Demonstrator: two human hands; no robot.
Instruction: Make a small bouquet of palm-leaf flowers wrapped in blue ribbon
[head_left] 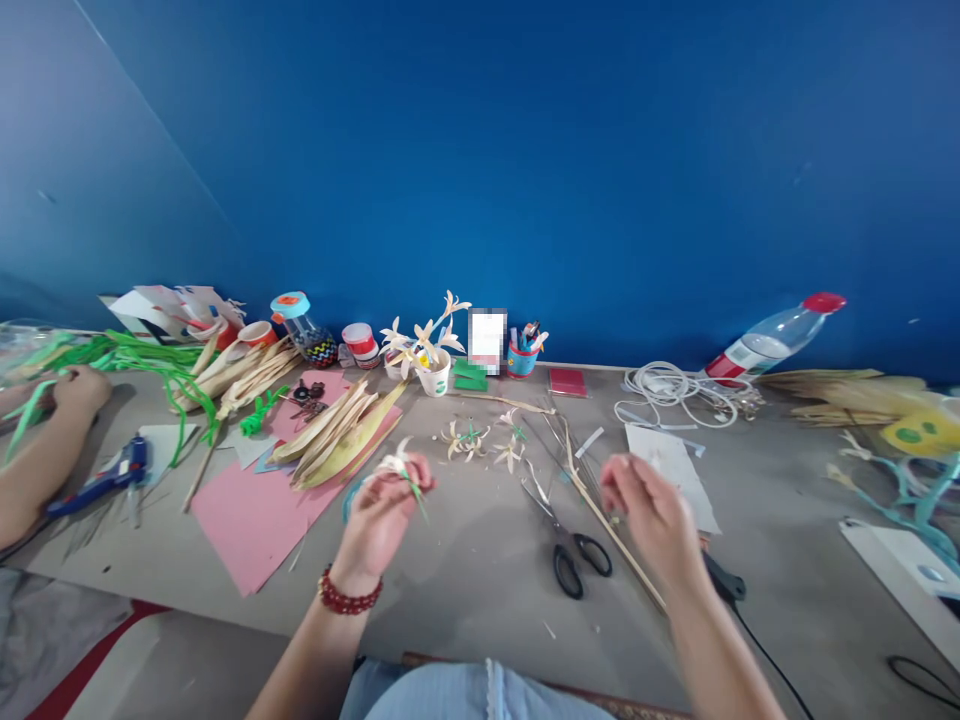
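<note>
My left hand [381, 520], with a red bead bracelet at the wrist, pinches a small pale flower [399, 459] with a thin green stem. To the right, my right hand [651, 502] is closed, its fingertips pressed together above a long dry stalk [616, 545]. Whatever those fingertips hold, if anything, is too small to make out. Between my hands lie black-handled scissors [568, 552], blades slightly apart. Several pale flowers with green parts [466, 440] rest on the grey table beyond them. A white cup [435, 377] at the back holds similar flowers.
Dried husks [334, 440] and pink paper [251, 520] lie left. Another person's arm [52, 450] reaches in beside a blue glue gun [105, 478]. At the right are white cable [660, 390], a tilted plastic bottle [772, 340] and white paper [675, 475]. A blue wall stands behind.
</note>
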